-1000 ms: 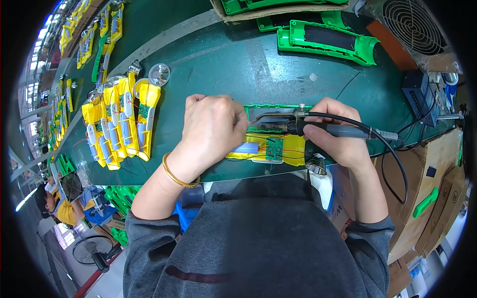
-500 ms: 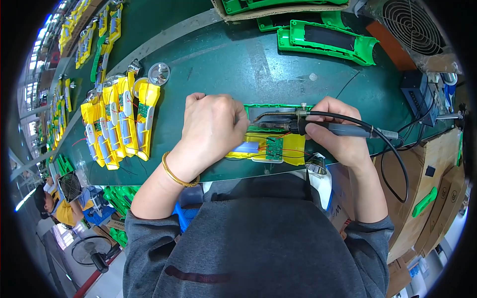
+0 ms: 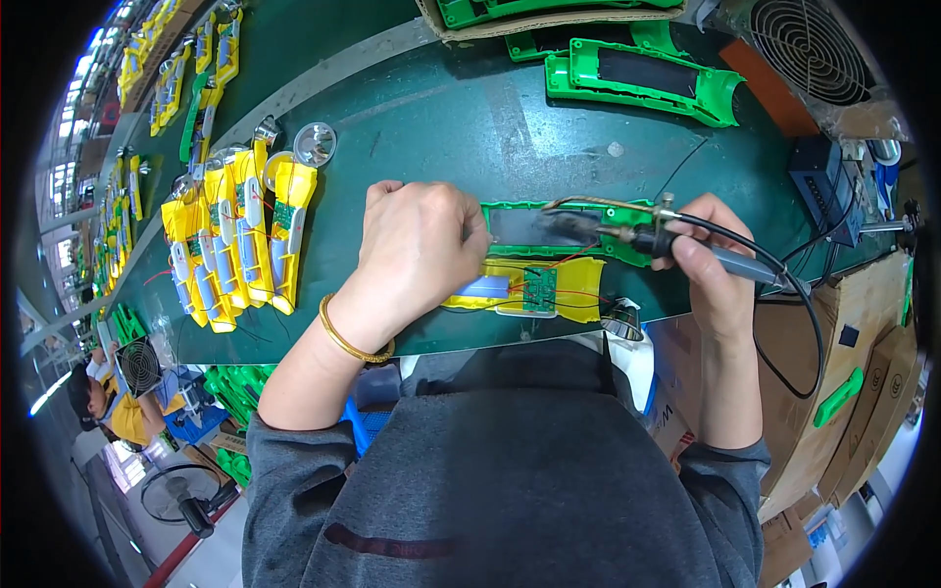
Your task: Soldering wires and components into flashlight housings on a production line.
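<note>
Soldering iron (image 3: 747, 265) is in the right hand (image 3: 714, 289), thumb and fingers pinching its grip, over a green shell (image 3: 627, 208) on the worktop (image 3: 431, 127); tip blurred, contact unclear. Left hand (image 3: 421, 235) curled at the shell's left end, fingertips hidden, can't tell what it pinches. Yellow holder (image 3: 581, 292) with blue cell (image 3: 485, 286) lies just on the near side. Good handling probably means steady wrist, short tip contact, heat kept off plastic and cell. Printed marks show on cartons (image 3: 867, 421) at right; none legible on the shell.
</note>
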The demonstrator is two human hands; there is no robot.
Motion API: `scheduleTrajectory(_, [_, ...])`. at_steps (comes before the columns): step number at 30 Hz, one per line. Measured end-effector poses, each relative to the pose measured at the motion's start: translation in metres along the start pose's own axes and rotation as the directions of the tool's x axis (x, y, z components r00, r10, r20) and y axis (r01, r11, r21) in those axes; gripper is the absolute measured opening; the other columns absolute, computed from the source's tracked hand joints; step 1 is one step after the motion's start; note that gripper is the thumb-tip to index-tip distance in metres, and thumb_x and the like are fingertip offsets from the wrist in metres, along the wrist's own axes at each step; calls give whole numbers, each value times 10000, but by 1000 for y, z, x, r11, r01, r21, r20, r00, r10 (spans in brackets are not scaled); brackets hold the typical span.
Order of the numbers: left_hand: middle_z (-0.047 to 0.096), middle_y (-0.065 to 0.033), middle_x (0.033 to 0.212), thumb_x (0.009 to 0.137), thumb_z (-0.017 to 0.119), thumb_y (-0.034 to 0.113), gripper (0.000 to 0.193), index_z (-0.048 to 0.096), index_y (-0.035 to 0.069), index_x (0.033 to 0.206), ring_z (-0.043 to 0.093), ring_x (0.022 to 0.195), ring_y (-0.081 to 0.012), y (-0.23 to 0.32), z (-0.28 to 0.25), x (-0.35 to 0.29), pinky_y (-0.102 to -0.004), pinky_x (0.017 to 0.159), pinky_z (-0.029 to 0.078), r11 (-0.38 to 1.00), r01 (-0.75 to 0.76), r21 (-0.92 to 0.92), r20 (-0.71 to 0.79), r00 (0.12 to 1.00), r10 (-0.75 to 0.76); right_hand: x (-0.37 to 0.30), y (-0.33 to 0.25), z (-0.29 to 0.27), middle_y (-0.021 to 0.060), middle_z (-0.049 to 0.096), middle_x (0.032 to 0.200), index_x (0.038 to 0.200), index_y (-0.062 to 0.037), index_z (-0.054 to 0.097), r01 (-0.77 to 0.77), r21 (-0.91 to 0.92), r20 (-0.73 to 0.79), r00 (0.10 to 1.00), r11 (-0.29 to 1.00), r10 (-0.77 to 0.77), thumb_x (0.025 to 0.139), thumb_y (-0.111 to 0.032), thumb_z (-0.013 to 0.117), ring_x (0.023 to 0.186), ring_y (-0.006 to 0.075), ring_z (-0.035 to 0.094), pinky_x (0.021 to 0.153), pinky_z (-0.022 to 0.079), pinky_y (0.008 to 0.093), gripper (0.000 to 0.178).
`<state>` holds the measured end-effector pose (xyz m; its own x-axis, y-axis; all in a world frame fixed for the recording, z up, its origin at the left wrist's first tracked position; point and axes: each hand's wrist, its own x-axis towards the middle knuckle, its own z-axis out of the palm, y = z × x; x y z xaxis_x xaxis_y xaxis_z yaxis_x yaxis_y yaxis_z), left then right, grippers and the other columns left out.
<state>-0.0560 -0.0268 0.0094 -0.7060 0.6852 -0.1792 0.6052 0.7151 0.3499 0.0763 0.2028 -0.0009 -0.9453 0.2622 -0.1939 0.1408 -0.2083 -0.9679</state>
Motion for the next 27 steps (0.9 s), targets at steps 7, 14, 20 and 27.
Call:
scheduleTrajectory(7, [580,-113,568,669,644,119,67,642,69,624,577,573,-291,9,-6,1,-436,785,407,999,25,44,32,999,-27,-14,13,-3,80,578,725,852,14,528,107,134,-185,979,985,-81,787,-219,618,647,122,566,648,445,233,259])
scheduleTrajectory(14, [545,-95,577,672,698,119,126,641,67,771,546,543,-232,15,-6,-5,-391,711,428,976,-55,213,-74,995,72,-22,18,-5,93,580,742,872,8,516,169,251,-224,968,953,-113,790,-212,613,673,136,564,681,444,251,254])
scheduleTrajectory(20, [595,-71,713,740,655,27,131,648,27,871,554,605,-162,-3,-33,-13,-284,574,443,932,39,-360,-245,960,-134,-28,19,-12,98,587,765,891,0,519,179,274,-279,955,945,-100,793,-216,615,680,143,568,680,450,250,256])
scheduleTrajectory(27, [634,-55,842,702,698,91,143,665,73,840,585,826,-237,59,13,-16,-343,813,390,972,-205,-113,-256,951,171,-9,35,13,98,591,839,938,10,521,179,515,-243,968,838,-58,823,-182,582,755,171,592,736,470,281,233])
